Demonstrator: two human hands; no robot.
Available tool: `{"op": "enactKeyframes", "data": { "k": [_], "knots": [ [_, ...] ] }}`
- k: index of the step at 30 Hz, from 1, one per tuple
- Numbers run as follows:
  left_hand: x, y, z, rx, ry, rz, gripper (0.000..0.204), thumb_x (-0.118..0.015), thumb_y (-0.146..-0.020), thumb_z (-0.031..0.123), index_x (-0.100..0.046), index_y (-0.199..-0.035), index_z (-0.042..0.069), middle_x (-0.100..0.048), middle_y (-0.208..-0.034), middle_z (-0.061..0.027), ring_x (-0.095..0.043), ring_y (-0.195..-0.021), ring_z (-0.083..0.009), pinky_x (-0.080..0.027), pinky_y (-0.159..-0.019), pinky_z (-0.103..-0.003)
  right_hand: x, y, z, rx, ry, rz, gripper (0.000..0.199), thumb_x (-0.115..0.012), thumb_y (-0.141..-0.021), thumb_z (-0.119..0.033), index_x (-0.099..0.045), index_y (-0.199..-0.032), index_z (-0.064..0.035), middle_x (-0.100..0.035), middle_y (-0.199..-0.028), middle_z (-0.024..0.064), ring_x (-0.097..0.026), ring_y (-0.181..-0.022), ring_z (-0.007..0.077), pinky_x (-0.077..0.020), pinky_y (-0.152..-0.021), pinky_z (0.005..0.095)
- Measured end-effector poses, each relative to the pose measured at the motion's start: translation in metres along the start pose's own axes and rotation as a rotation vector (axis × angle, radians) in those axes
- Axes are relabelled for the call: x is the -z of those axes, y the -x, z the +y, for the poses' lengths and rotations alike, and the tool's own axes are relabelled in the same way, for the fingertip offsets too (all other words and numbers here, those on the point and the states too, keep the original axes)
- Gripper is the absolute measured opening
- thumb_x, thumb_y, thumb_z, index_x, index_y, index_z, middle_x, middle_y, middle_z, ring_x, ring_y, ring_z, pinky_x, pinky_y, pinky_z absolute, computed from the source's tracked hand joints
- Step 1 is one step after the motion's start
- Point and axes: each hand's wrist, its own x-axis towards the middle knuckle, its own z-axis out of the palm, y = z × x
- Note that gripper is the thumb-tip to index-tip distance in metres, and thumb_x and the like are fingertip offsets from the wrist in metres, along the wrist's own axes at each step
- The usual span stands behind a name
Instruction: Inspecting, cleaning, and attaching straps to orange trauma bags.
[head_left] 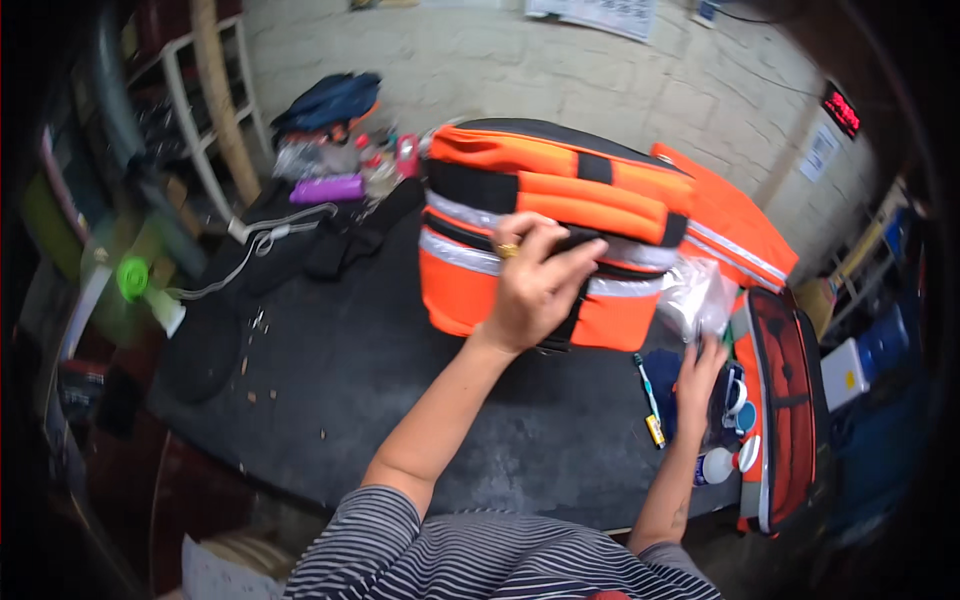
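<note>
I see the left hand (540, 285) hiding the middle of the orange bag (465, 300) at mid-view; its fingers are half curled, but I can't tell whether they grip anything. The right hand (702, 372) reaches the clear plastic bag (690, 290), its fingertips too blurred for me to judge their hold. Dark tabletop (340, 390) spreads left; a red-orange case (790, 400) borders the right side.
</note>
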Motion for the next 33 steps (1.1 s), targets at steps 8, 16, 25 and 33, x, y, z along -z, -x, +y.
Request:
{"op": "enactKeyframes", "data": {
  "k": [8,16,25,33],
  "knots": [
    [0.032,0.199,0.021,-0.038,0.012,-0.222,0.034,-0.065,-0.068,0.011,-0.070,-0.102,0.016,-0.055,-0.096,-0.0009,-0.047,-0.096,-0.0193,-0.032,-0.083,-0.039,-0.011,0.196,0.078,-0.187,0.613,-0.504,0.042,-0.064,-0.081,-0.017,-0.054,-0.122,-0.0096,-0.047,-0.115,0.0172,-0.046,-0.105,0.0388,-0.0387,-0.089,0.0495],
    [0.123,0.274,0.059,0.391,0.240,-0.491,0.038,-0.069,-0.075,0.012,-0.063,-0.112,0.012,-0.053,-0.121,-0.0112,-0.047,-0.115,-0.0320,-0.037,-0.099,-0.047,0.033,0.077,-0.060,0.084,-0.009,-0.127,0.023,-0.059,-0.090,-0.013,-0.059,-0.105,0.0035,-0.054,-0.102,0.0151,-0.053,-0.097,0.0303,-0.0412,-0.087,0.0387],
    [0.088,0.301,-0.112,1.843,0.663,-0.054,0.050,-0.044,-0.098,0.036,-0.039,-0.136,0.004,-0.059,-0.110,-0.0195,-0.063,-0.084,-0.0286,-0.052,-0.073,-0.039,-0.028,0.021,-0.090,-0.087,0.107,-0.284,0.044,-0.049,-0.095,-0.037,-0.051,-0.126,-0.0061,-0.044,-0.119,0.0240,-0.051,-0.108,0.0383,-0.0391,-0.095,0.0430],
    [0.053,0.262,-0.141,1.997,1.140,-0.197,0.053,-0.046,-0.095,0.046,-0.050,-0.127,0.004,-0.057,-0.123,-0.0169,-0.058,-0.110,-0.0247,-0.050,-0.091,-0.041,-0.036,0.006,-0.018,-0.441,-0.294,-0.516,0.060,-0.050,-0.092,-0.046,-0.050,-0.127,0.0031,-0.057,-0.121,0.0162,-0.052,-0.114,0.0235,-0.0350,-0.100,0.0314]
  ]
}}
